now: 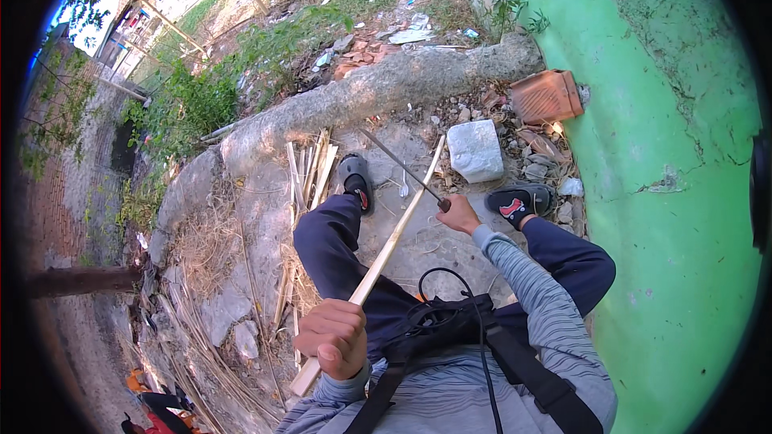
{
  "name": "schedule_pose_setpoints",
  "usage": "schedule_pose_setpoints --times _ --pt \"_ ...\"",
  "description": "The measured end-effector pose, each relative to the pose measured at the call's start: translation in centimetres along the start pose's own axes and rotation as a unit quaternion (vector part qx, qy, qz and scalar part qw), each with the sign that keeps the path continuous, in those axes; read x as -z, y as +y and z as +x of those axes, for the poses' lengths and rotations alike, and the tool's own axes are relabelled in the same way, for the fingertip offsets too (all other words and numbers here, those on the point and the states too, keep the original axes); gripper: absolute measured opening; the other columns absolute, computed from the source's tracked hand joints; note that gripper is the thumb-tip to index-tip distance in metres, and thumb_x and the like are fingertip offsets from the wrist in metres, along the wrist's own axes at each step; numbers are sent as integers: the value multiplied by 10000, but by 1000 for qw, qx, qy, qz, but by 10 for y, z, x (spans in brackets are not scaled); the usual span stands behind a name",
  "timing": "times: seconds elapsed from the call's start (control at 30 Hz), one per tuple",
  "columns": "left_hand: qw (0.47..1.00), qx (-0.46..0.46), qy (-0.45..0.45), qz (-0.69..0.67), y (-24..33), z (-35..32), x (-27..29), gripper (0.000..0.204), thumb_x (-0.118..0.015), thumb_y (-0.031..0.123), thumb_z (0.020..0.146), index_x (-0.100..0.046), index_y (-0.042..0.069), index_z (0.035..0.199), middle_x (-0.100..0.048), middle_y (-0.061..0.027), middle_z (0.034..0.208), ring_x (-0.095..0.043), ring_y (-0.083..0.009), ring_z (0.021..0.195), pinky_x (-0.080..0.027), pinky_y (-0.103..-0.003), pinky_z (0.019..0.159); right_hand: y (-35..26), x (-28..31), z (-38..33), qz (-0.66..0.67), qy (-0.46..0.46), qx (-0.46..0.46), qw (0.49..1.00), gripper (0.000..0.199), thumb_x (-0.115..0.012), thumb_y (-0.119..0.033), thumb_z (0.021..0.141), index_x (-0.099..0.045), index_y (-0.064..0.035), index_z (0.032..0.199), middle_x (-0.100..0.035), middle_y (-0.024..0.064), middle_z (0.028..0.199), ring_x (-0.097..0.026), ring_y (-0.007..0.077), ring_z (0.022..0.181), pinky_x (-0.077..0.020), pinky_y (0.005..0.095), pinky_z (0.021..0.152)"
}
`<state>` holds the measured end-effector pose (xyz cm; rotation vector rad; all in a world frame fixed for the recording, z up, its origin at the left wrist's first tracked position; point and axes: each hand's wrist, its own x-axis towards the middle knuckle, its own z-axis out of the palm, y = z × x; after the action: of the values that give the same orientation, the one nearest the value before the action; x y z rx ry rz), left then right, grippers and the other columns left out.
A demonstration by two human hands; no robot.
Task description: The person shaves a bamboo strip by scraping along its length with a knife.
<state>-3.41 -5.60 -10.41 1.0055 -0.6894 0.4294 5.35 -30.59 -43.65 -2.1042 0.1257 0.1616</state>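
My left hand (334, 337) is closed around the near part of a long pale bamboo strip (390, 251). The strip slants away from me to the right, its far end beside a white block (474, 150). In my right hand (459, 214) is the dark handle of a knife, its long narrow blade (394, 154) pointing forward and left. Blade and strip cross in view; whether they touch, I cannot tell. Several similar split strips (316, 169) lie beyond my left knee, and more pale pieces lie beside that leg.
A green wall (667, 185) rises on my right, with a ribbed orange-brown clay block (545, 98) at its foot. A low rough concrete ridge (378, 84) runs across in front. Stones and rubble lie by my right shoe (520, 201). Part of a person (165, 416) shows at lower left.
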Motion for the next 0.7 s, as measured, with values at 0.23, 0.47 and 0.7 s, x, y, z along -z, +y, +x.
schedule_pose_setpoints --times 0.23,0.47,0.7 --pt "999 -25 25 -5 -3 2 24 562 -424 192 1058 -237 183 529 -208 68 400 -117 -53 326 -124 -245 341 -53 -3 -24 44 -18 32 998 220 -724 -205 730 -678 3 784 -609 155 629 -558 262 575 -469 403 610" --pt "997 -33 67 -4 -8 18 41 555 -360 229 1103 -203 213 571 -169 78 422 -91 -35 350 -99 -233 350 -25 -19 7 51 39 77 995 231 -720 -166 736 -582 19 734 -505 109 562 -471 198 524 -412 385 545" --pt "993 -17 118 -7 -7 27 72 543 -345 255 1106 -209 193 584 -152 66 428 -73 -51 365 -105 -250 348 -47 -17 25 -23 19 60 998 219 -718 -208 729 -691 -10 821 -640 183 670 -636 378 629 -499 447 619"
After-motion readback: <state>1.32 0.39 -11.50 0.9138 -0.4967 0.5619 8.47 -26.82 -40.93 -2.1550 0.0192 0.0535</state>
